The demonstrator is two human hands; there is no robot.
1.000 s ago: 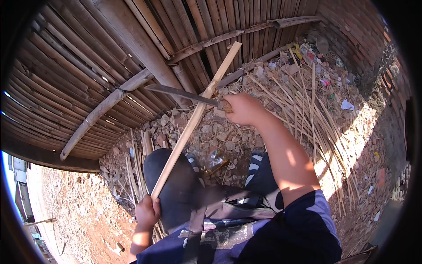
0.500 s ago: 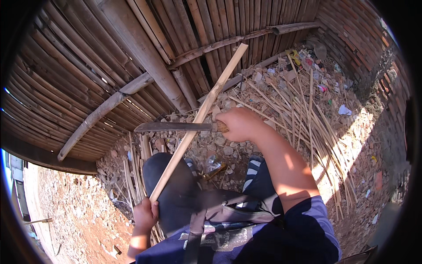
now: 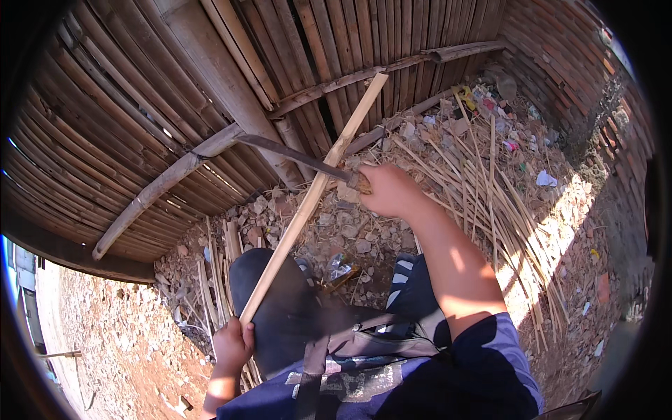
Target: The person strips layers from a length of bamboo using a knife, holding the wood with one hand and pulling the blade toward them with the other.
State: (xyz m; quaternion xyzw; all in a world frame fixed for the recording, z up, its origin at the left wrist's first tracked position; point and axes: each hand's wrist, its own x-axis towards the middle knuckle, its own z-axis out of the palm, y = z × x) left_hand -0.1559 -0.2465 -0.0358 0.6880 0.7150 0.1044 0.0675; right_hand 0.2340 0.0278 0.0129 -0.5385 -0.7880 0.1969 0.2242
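Strip: long, flat length of pale split wood or bamboo (image 3: 296, 225), slanting from lower left of centre to upper centre; straight edges, smooth tan face, a darker rough patch near the blade crossing, squared upper end.
Knife: long dark metal blade (image 3: 290, 151), slim and slightly curved, brown handle; crosses above the strip near mid-frame, contact not clear.
Left hand (image 3: 233, 343): lower left of the frame, fingers clamped round the strip's lower end.
Right hand (image 3: 388, 190): just right of centre, closed round the knife handle.
Knee: dark cloth (image 3: 269, 287), strip passing over it; touching or not, cannot tell.
Wall, upper left to upper centre: brown slats (image 3: 77, 140), rounded, narrow, side by side; thick smooth pole (image 3: 210, 70) slanting across.
Brickwork (image 3: 560, 63): upper right, reddish, coarse.
Ground: rubble (image 3: 343, 231), broken stony bits, dry straw.
Pile: thin pale sticks (image 3: 518, 217), right of centre, loosely crossed; a smaller bundle (image 3: 210, 280) left of the knee.
Litter: crumpled white scrap (image 3: 546, 178), right; yellow scrap (image 3: 465, 98), upper right; shiny clear plastic (image 3: 340, 267) between the feet.
Bag: grey fabric (image 3: 381, 339) across the lap, lower centre; contents hidden.
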